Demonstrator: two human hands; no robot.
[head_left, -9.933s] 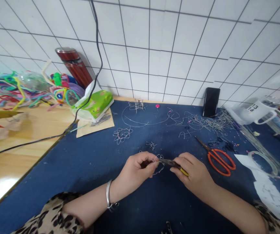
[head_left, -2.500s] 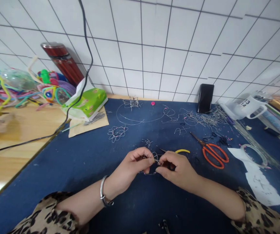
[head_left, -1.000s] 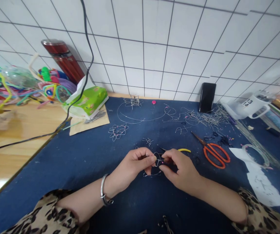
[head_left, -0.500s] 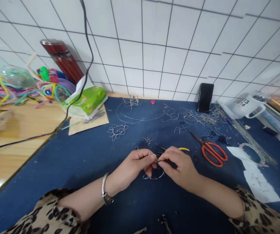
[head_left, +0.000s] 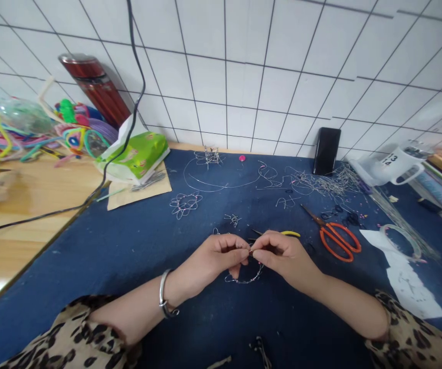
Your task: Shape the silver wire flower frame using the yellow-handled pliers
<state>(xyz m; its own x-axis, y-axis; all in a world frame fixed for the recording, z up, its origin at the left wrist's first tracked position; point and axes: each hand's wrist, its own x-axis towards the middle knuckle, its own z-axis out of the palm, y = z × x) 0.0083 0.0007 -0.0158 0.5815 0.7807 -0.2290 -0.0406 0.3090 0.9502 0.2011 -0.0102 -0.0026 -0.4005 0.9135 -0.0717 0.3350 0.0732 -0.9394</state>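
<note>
My left hand [head_left: 221,255] and my right hand [head_left: 282,253] meet tip to tip, thumbs and forefingers pinched on a thin silver wire piece [head_left: 247,281]. Its curved, twisted length, dotted with small pink beads, hangs below the fingers. The exact spot being pinched is hidden by the fingertips. Pliers with a yellow handle [head_left: 290,233] lie just behind my right hand, partly covered by it. A small bundle of bent wire [head_left: 232,220] rests behind my left hand. Orange-handled scissors [head_left: 338,238] lie to the right.
A flower-shaped wire piece [head_left: 185,205] lies at left on the blue mat [head_left: 121,256]. Loose wires [head_left: 328,182] pile up before a black phone [head_left: 326,151]. A white mug [head_left: 396,166], a clear ring [head_left: 401,241], a tissue pack [head_left: 140,159] and a dark cable [head_left: 138,61] stand around.
My fingertips have drawn closer together, and my right hand's thumb and forefinger have closed in on the pinch. The hanging wire loop has shifted slightly. The camera view has moved a little.
</note>
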